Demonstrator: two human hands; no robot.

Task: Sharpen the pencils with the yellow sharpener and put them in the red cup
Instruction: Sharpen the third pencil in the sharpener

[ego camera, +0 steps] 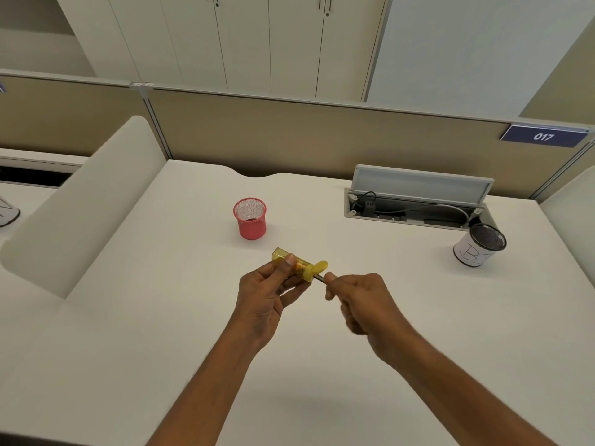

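My left hand (264, 297) grips a yellow see-through sharpener (297, 263) above the middle of the white desk, its lid flipped open. My right hand (360, 304) pinches a dark pencil (319, 278) whose tip sits in the sharpener's opening; most of the pencil is hidden inside my fingers. The red mesh cup (250, 218) stands upright on the desk, a little beyond and to the left of my hands. I cannot see any pencils inside it.
A black mesh cup (479, 244) wrapped in white paper stands at the right. Behind it an open cable tray (415, 204) with its lid raised holds cords. A beige partition (289, 136) closes the desk's far edge; a padded divider (87, 201) stands at the left.
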